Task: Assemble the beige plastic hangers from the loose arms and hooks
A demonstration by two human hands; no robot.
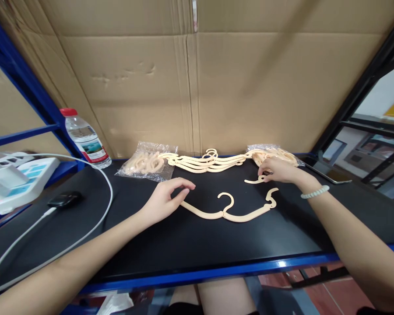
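Note:
A cream plastic clothes hanger [246,217] with a hook lies on the black tabletop in front of me. A curved piece is joined at its right end; its left end disappears behind my left hand [166,199]. That hand has thumb and fingers apart, holding nothing I can see, and I cannot tell whether it touches the hanger. Above the hanger's right end, my right hand [277,169] pinches a small curved cream hanger piece [252,181]. Right behind this hand is a clear plastic bag of cream pieces [284,154], partly hidden by it.
Several cream hangers [207,168] lie stacked at the back, beside another bag of pieces [144,162]. A water bottle [87,140], a white power strip [36,179], a black device [65,199] and a white cable [110,188] occupy the left. A phone-like slab [328,171] lies back right. Cardboard [124,87] walls the rear.

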